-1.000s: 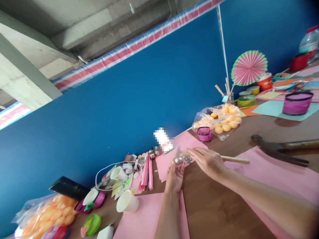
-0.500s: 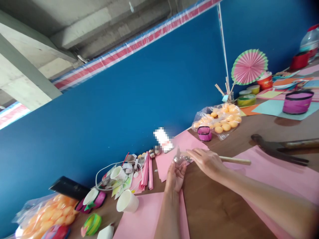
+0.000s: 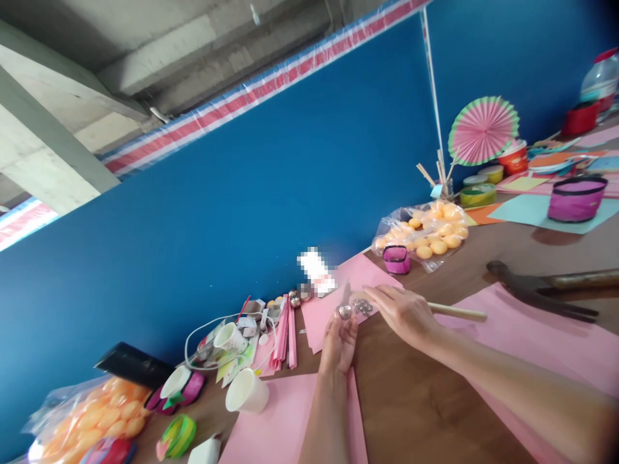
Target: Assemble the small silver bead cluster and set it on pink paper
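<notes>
In the head view my left hand [image 3: 341,341] is palm up, its fingers curled round a shiny silver ball [image 3: 345,312]. A grey pointed piece [image 3: 347,292] rises above the ball; whether the two are joined is unclear. My right hand [image 3: 401,312] lies palm down over a pale wooden stick [image 3: 457,312], fingers close together. The stick comes out behind the hand, and a tan end in line with it shows at the fingertips. Between my hands is a cluster of small silver pieces [image 3: 362,306], too blurred to name. Pink paper [image 3: 314,319] lies beyond the left hand.
A hammer [image 3: 546,290] lies to the right on pink paper. At the back is a bag of orange balls [image 3: 435,235] beside a small purple container [image 3: 396,259]. Paper cups [image 3: 247,391] and another bag of orange balls [image 3: 97,419] are at left. A blue partition [image 3: 242,212] stands behind.
My right fingertips have lifted slightly away from the left hand, showing more of the small silver pieces. The left hand has tilted slightly and the silver ball shows more clearly.
</notes>
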`<state>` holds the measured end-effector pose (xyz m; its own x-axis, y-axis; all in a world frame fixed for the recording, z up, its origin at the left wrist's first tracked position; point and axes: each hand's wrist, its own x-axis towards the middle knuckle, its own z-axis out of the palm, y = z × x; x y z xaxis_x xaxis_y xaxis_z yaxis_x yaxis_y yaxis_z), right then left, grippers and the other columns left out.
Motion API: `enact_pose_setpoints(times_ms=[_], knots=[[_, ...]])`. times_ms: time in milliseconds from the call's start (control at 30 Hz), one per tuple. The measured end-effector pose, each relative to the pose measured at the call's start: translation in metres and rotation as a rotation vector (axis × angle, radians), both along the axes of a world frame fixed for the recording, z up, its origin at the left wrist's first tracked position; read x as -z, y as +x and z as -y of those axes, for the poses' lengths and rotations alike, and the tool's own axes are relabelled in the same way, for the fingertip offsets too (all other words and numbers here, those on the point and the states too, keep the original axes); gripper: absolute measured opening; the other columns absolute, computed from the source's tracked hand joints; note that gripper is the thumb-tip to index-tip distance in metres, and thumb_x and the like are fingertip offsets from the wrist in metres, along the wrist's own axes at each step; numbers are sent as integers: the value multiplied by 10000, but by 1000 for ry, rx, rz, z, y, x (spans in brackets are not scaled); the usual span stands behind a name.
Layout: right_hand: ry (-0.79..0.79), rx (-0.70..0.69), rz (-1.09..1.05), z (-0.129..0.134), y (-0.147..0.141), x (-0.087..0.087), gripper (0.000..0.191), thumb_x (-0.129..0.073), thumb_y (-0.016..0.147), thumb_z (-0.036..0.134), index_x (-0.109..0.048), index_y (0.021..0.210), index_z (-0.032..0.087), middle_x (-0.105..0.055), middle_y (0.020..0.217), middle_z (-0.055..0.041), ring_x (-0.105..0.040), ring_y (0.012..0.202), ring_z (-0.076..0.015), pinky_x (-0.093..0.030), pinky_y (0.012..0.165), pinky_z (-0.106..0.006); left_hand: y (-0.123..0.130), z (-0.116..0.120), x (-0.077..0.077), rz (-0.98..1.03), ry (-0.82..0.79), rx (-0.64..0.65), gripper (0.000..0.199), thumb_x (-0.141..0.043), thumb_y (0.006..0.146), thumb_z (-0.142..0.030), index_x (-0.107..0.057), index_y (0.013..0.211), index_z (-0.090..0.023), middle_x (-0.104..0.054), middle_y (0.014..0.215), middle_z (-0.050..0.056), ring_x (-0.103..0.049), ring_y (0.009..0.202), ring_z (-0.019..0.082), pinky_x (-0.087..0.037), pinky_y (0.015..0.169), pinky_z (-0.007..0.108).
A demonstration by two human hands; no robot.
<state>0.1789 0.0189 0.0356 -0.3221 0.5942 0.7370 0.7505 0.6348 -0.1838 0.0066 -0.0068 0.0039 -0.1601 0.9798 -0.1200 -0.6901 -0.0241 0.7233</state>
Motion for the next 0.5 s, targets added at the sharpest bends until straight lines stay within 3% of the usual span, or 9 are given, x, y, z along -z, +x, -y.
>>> enact_pose_setpoints(times_ms=[233,367,500], knots=[[-46,-10,65,-7,3,1,314,-431,851,187,-499,1154,234,-631,829,-33,-572,730,-126,-374,584,-204,2,2,0,-38,3,55,182,-644,705,-206,-608,873,-145,-652,908,63,-632,788,133,-507,728,230],[-110,119,70,-23,14,5,297,-415,863,215,-493,1149,234,-632,858,-49,-571,779,-153,-375,619,-231,-1,0,2,-7,-22,39,159,-627,720,-219,-612,855,-135,-655,932,81,-632,799,140,-517,719,226],[-285,258,163,-46,26,19,202,-424,856,233,-578,977,187,-641,737,-64,-578,660,-163,-348,553,-244,-3,-3,3,17,-80,0,141,-605,736,-201,-613,851,-120,-663,908,87,-635,771,138,-526,685,213]])
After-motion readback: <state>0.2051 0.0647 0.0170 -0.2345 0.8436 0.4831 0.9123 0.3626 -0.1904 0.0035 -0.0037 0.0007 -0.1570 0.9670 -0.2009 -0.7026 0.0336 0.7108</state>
